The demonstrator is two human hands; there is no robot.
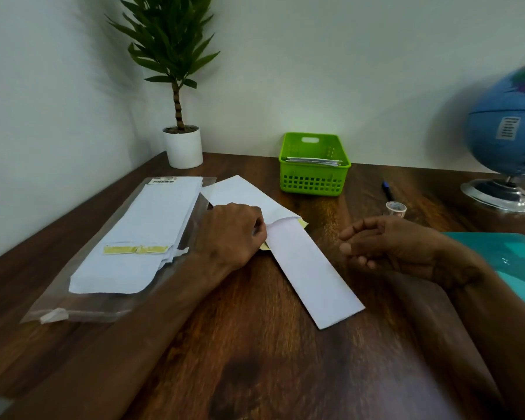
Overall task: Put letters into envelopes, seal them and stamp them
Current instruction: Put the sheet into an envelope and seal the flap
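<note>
A long white envelope [312, 274] lies slanted on the wooden desk [255, 344], its open end at the upper left with a yellow strip showing there. My left hand [231, 234] pinches that end of the envelope. A folded white letter [243, 194] lies just beyond the hand, partly under it. My right hand [388, 244] hovers to the right of the envelope, fingers loosely curled, holding nothing. A stack of white envelopes [140, 234] lies on a clear plastic sleeve [73, 310] at the left.
A green basket [314, 180] with papers stands at the back centre. A pen [387, 190] and a small round clear container [395, 207] lie right of it. A globe [506, 134] stands far right, a potted plant [183, 147] back left, a teal folder [512, 262] at right.
</note>
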